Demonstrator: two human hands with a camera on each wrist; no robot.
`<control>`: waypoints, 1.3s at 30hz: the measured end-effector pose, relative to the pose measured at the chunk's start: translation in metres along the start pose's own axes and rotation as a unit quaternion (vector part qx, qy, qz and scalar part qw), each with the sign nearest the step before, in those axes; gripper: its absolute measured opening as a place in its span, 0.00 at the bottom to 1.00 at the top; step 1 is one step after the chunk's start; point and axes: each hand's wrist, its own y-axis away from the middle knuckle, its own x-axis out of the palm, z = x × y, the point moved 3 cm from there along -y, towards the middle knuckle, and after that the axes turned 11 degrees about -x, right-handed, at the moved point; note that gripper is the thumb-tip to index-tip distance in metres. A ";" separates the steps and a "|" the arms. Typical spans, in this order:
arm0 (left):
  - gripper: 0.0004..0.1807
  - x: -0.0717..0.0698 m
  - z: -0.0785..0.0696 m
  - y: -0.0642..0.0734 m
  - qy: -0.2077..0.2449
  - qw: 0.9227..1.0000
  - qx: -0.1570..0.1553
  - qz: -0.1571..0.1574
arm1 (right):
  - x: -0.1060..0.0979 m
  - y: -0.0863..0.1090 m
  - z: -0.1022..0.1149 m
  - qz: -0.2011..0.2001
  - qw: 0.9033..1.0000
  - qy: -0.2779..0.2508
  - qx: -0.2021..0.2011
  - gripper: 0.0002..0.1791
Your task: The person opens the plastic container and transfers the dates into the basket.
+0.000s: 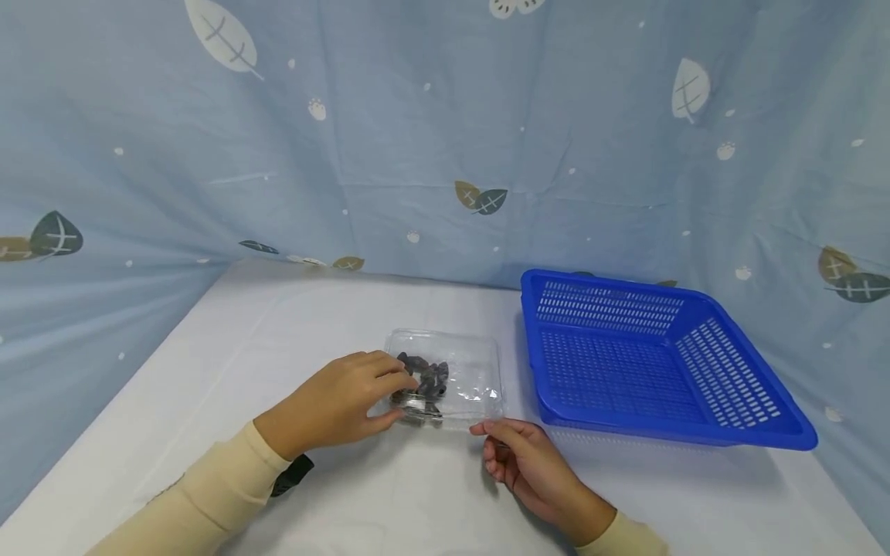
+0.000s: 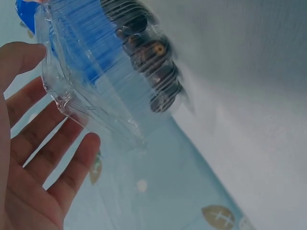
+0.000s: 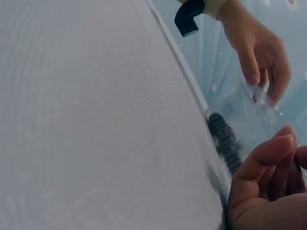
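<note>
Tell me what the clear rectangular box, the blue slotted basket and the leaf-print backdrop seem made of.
Clear rectangular box: probably thin, glossy plastic; see-through, with bright glints.
Blue slotted basket: likely moulded plastic, smooth, pierced with regular slots.
Pale-blue leaf-print backdrop: apparently matte fabric, hanging creased; fibre unclear.

Curtained-off tabletop booth: pale-blue leaf-and-paw-print fabric [image 1: 417,116] hangs at the back and both sides of a white table [image 1: 313,309]. Can't tell if the room beyond is home, lab or workshop.
</note>
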 end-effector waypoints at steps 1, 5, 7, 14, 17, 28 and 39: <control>0.17 -0.001 0.000 -0.001 0.002 1.000 0.001 -0.001 | 0.000 0.000 0.000 0.004 1.000 0.001 -0.002 0.13; 0.15 -0.004 0.001 -0.003 0.010 1.000 0.003 -0.012 | 0.000 -0.001 0.001 0.012 1.000 0.002 -0.003 0.13; 0.14 -0.005 0.001 -0.004 0.014 1.000 0.004 -0.019 | 0.000 -0.002 0.001 0.014 1.000 -0.003 0.001 0.13; 0.18 -0.014 0.008 -0.011 0.022 0.999 -0.006 -0.029 | -0.001 -0.001 0.001 0.019 1.000 -0.016 0.009 0.12; 0.21 -0.016 0.012 -0.015 0.014 0.999 -0.004 -0.046 | -0.001 -0.001 0.001 0.020 1.000 -0.016 0.009 0.11; 0.14 -0.016 0.024 -0.045 -0.011 0.991 -0.036 -0.126 | -0.005 0.002 0.002 0.031 0.999 -0.019 0.006 0.12; 0.11 -0.007 0.040 -0.063 0.037 0.978 -0.122 -0.164 | 0.001 0.001 0.002 0.036 0.999 -0.018 0.010 0.12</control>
